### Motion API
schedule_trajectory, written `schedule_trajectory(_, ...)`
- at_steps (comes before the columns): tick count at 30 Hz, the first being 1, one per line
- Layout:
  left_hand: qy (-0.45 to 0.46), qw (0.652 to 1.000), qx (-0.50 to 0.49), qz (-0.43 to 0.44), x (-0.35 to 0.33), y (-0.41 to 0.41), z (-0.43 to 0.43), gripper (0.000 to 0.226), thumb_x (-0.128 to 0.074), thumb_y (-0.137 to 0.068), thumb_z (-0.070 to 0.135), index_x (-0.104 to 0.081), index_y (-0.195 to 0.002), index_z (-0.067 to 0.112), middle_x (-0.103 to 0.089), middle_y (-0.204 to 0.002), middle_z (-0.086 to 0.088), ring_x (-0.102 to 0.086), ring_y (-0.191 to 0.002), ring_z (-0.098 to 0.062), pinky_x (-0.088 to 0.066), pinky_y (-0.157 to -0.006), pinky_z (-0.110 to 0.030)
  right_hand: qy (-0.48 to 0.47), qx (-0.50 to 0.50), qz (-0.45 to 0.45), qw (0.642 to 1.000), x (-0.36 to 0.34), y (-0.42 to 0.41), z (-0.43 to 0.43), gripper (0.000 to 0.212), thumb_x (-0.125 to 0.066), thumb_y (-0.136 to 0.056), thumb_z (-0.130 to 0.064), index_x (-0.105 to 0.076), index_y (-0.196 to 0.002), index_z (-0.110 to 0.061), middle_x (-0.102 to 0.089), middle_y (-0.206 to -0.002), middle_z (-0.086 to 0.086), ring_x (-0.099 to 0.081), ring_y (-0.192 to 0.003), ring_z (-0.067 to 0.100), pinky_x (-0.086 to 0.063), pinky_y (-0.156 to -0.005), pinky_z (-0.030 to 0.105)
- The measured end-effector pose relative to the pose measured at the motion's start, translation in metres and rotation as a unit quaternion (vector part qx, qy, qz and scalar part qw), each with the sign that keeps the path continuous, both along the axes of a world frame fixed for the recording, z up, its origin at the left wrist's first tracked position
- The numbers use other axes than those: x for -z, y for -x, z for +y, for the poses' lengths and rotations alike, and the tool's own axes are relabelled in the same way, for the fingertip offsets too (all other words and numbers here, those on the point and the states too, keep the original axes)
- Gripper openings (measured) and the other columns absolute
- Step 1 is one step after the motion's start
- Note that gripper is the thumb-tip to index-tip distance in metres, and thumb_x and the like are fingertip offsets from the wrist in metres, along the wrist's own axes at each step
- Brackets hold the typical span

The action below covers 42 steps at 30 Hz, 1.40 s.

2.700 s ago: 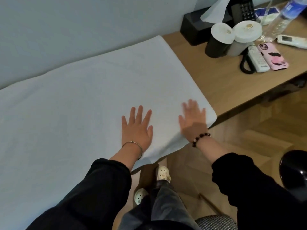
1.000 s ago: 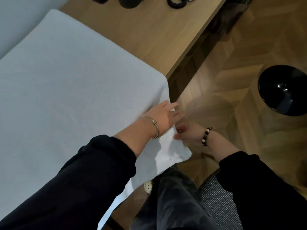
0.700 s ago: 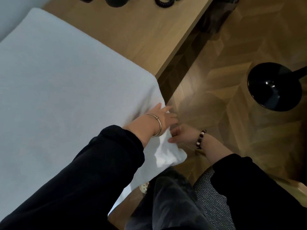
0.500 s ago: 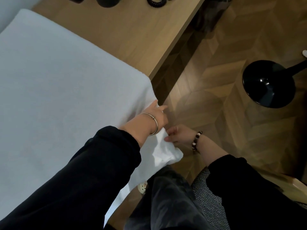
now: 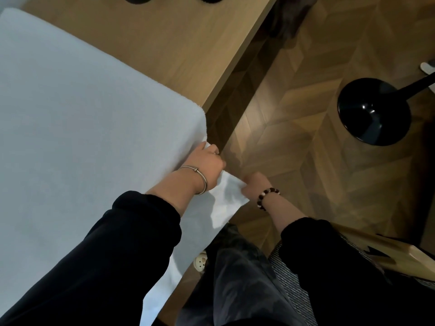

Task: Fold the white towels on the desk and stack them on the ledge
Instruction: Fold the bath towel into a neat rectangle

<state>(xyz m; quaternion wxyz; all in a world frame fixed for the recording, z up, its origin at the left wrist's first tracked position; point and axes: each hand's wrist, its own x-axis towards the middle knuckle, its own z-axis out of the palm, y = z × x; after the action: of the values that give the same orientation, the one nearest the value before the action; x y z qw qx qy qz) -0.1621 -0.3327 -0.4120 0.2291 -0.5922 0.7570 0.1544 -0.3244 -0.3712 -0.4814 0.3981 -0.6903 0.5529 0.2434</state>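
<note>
White towel (image 5: 82,128) spread over desk (image 5: 169,38), filling left of frame, corner hanging off edge. Left hand (image 5: 207,165) grips edge at centre; right hand (image 5: 254,184) apparently pinches hanging corner. Step: first fold starting. Next: lift both grips, carry across.

White towel (image 5: 82,125) spread flat over left part of worktop (image 5: 164,43), near edge hanging off the worktop's front edge. Left grip (image 5: 204,164), silver bangle (image 5: 200,178) on wrist, fingers curled round towel edge at the front edge. Right grip (image 5: 253,184), bead bracelet (image 5: 267,196), pinches the hanging corner just off the front edge, over parquet floor (image 5: 306,149). Black round base (image 5: 374,111) on floor, well apart.
</note>
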Motion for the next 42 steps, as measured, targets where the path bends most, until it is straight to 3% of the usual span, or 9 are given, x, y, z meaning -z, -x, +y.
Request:
schedule_trajectory(8,0.01,1.0,-0.017,-0.013,-0.003,-0.005,0.007,0.034,-0.052,-0.091,0.03,-0.054,-0.123,0.019,-0.058,-0.126,-0.002,-0.032,-0.131,-0.021,-0.022,-0.11,-0.041,-0.021,0.216,0.014,0.976,0.016,0.006,-0.001,0.025,-0.056,-0.091,-0.017,-0.065,-0.101,0.004,-0.066,-0.092,0.015,-0.062,-0.085,0.026,-0.054,-0.074,0.032)
schedule_trajectory(12,0.011,0.999,-0.032,-0.007,-0.004,-0.009,0.006,0.034,-0.053,-0.091,0.027,-0.054,-0.124,0.017,-0.058,-0.127,-0.003,-0.03,-0.133,-0.022,-0.022,-0.111,-0.04,-0.23,0.46,-0.122,0.849,0.01,0.018,-0.001,0.026,-0.052,-0.092,0.004,-0.056,-0.117,0.008,-0.065,-0.104,0.018,-0.064,-0.099,0.03,-0.051,-0.09,0.038)
schedule_trajectory(15,0.009,0.999,-0.03,-0.008,-0.005,-0.009,0.006,0.033,-0.053,-0.09,0.025,-0.054,-0.122,0.017,-0.058,-0.125,-0.003,-0.029,-0.134,-0.022,-0.022,-0.111,-0.04,-0.369,0.453,-0.148,0.798,0.007,0.035,0.004,0.022,-0.039,-0.098,0.004,-0.057,-0.111,0.003,-0.064,-0.099,0.014,-0.061,-0.09,0.025,-0.05,-0.087,0.038)
schedule_trajectory(23,-0.003,1.0,-0.03,-0.008,-0.005,-0.01,0.005,0.035,-0.05,-0.088,0.018,-0.053,-0.123,0.017,-0.06,-0.122,-0.003,-0.027,-0.136,-0.023,-0.02,-0.111,-0.04,-0.449,0.537,-0.264,0.664,0.011,0.058,-0.002,0.024,-0.037,-0.096,0.0,-0.058,-0.108,0.002,-0.072,-0.088,0.015,-0.071,-0.077,0.027,-0.058,-0.073,0.039)
schedule_trajectory(25,-0.005,1.0,-0.021,-0.018,-0.005,-0.01,0.005,0.035,-0.051,-0.087,0.018,-0.053,-0.122,0.017,-0.06,-0.122,-0.003,-0.027,-0.136,-0.023,-0.019,-0.111,-0.04,-0.444,0.484,-0.287,0.697,0.008,0.058,-0.006,0.022,-0.041,-0.095,0.001,-0.06,-0.106,0.0,-0.071,-0.09,0.013,-0.071,-0.078,0.024,-0.059,-0.075,0.036)
schedule_trajectory(32,-0.016,0.999,0.001,-0.049,-0.004,-0.011,0.006,0.034,-0.051,-0.088,0.017,-0.053,-0.122,0.018,-0.06,-0.123,-0.003,-0.027,-0.135,-0.024,-0.019,-0.111,-0.04,-0.094,0.123,-0.178,0.972,-0.011,0.029,-0.014,0.007,-0.066,-0.086,-0.015,-0.07,-0.084,-0.02,-0.068,-0.083,-0.002,-0.065,-0.071,0.007,-0.05,-0.059,0.015)
schedule_trajectory(38,-0.016,0.999,0.001,-0.051,0.0,-0.011,0.008,0.033,-0.052,-0.09,0.02,-0.053,-0.123,0.019,-0.06,-0.124,-0.002,-0.027,-0.135,-0.024,-0.018,-0.112,-0.041,0.058,-0.017,-0.074,0.995,-0.008,0.037,-0.004,0.023,-0.053,-0.094,-0.019,-0.071,-0.104,-0.008,-0.07,-0.087,0.005,-0.064,-0.082,0.017,-0.049,-0.07,0.024)
schedule_trajectory(40,-0.016,0.999,0.0,-0.052,0.001,-0.011,0.009,0.033,-0.052,-0.09,0.021,-0.053,-0.123,0.02,-0.06,-0.123,-0.002,-0.027,-0.135,-0.024,-0.018,-0.112,-0.042,0.021,0.109,-0.075,0.991,-0.002,0.041,-0.002,0.024,-0.056,-0.092,-0.015,-0.069,-0.107,-0.001,-0.067,-0.084,0.008,-0.06,-0.078,0.018,-0.045,-0.069,0.025)
schedule_trajectory(42,-0.019,0.998,0.005,-0.059,0.001,-0.011,0.01,0.033,-0.053,-0.09,0.021,-0.053,-0.123,0.02,-0.06,-0.123,-0.002,-0.028,-0.135,-0.024,-0.018,-0.112,-0.042,-0.113,0.353,-0.114,0.922,0.001,0.042,-0.002,0.026,-0.055,-0.092,-0.007,-0.062,-0.114,0.005,-0.058,-0.075,0.006,-0.054,-0.067,0.016,-0.046,-0.069,0.027)
